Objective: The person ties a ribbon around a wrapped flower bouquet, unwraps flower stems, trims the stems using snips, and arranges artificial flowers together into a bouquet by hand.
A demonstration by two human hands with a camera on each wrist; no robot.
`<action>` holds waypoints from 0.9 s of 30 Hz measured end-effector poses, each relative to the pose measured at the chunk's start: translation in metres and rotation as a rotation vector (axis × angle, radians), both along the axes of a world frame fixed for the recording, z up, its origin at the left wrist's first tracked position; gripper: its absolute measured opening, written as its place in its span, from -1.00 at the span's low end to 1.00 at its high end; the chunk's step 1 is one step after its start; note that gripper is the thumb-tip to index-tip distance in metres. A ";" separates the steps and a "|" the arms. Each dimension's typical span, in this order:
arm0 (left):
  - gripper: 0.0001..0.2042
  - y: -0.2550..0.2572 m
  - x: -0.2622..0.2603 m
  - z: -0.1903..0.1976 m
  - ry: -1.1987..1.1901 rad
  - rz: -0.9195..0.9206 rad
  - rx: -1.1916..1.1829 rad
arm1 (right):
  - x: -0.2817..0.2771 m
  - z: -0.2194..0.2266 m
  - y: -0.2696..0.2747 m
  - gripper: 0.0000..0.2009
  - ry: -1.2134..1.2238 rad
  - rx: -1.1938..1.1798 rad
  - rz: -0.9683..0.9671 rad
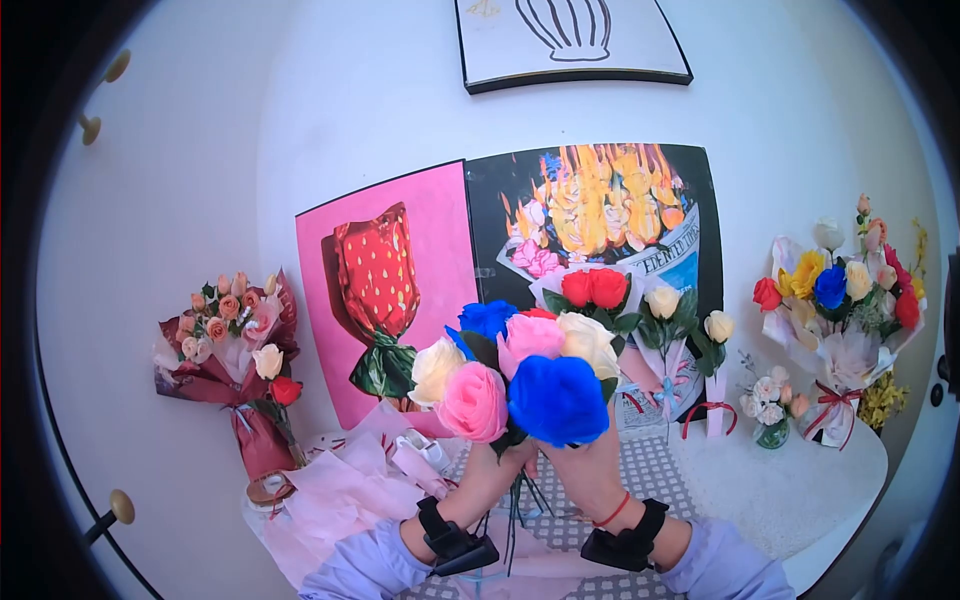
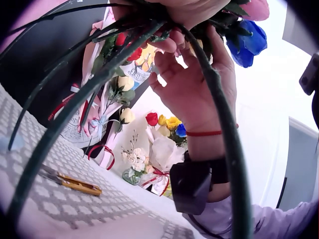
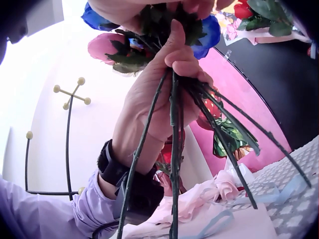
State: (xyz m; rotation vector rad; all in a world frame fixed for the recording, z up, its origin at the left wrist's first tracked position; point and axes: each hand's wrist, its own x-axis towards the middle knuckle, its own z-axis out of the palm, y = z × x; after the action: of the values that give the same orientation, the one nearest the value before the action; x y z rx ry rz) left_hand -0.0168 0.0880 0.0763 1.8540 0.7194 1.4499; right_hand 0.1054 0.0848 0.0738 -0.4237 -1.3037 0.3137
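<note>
A bunch of artificial roses stands upright in front of me, with a large blue rose (image 1: 558,400), a pink rose (image 1: 472,402) and a cream rose (image 1: 437,372) facing me. My left hand (image 3: 154,94) grips the bunch just under the blooms, fingers and thumb wrapped round the green stems (image 3: 174,149). Below that grip the stems fan out. My right hand (image 2: 192,92) is raised against the other side of the bunch; its palm shows and its loosely bent fingers touch the underside of the flowers. In the head view the blooms hide most fingers.
Pink wrapping paper (image 1: 350,500) lies on the table's left. Orange-handled cutters (image 2: 79,186) rest on the patterned cloth. Wrapped bouquets stand at left (image 1: 235,340) and right (image 1: 840,330), near a small glass vase (image 1: 772,432). Pictures (image 1: 385,300) lean on the wall behind.
</note>
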 end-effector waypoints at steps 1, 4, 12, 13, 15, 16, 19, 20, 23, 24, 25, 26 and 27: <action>-0.94 0.001 0.002 -0.002 0.004 0.000 -0.003 | 0.001 0.002 -0.006 -0.70 0.017 0.018 -0.038; -0.93 0.007 0.005 -0.009 -0.192 0.000 -0.083 | -0.002 0.001 -0.020 -0.72 -0.088 -0.047 0.061; -0.96 -0.003 0.011 -0.006 -0.125 -0.042 -0.130 | 0.001 0.002 -0.013 -0.72 -0.026 -0.120 0.156; -0.96 -0.002 0.011 -0.006 -0.126 -0.041 -0.133 | 0.001 0.002 -0.012 -0.75 0.005 -0.078 0.114; -0.95 0.002 0.010 -0.008 -0.149 -0.107 -0.181 | 0.002 0.002 -0.011 -0.81 0.033 -0.108 0.099; -0.95 0.002 0.012 -0.007 -0.150 -0.106 -0.183 | 0.002 0.002 -0.011 -0.87 0.061 -0.135 0.084; -0.95 0.003 0.013 -0.002 -0.243 -0.078 -0.222 | 0.003 0.009 -0.031 -0.92 0.177 -0.210 0.278; -0.95 0.009 0.011 -0.003 -0.199 -0.061 -0.211 | 0.006 0.008 -0.030 -0.92 0.174 -0.209 0.280; -0.92 0.018 0.011 -0.008 -0.196 -0.043 -0.188 | 0.010 0.001 -0.022 -0.91 -0.309 0.184 -0.311; -0.89 0.019 0.013 -0.010 -0.236 -0.045 -0.174 | 0.008 0.001 -0.022 -0.91 -0.307 0.181 -0.312; -0.89 0.020 0.013 -0.013 -0.233 -0.046 -0.176 | 0.006 0.004 -0.023 -0.92 -0.323 0.150 -0.336; -0.87 0.018 0.013 -0.015 -0.205 -0.046 -0.137 | 0.005 0.007 -0.023 -0.93 -0.339 0.121 -0.359; -0.84 0.017 0.013 -0.014 -0.178 -0.045 -0.097 | 0.005 0.008 -0.022 -0.93 -0.339 0.121 -0.360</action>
State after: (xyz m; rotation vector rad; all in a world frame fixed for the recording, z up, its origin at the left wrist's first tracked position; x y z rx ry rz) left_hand -0.0040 0.1048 0.0619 1.6340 0.6449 1.5017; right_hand 0.1104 0.0630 0.0822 -0.6158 -1.5340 -0.1453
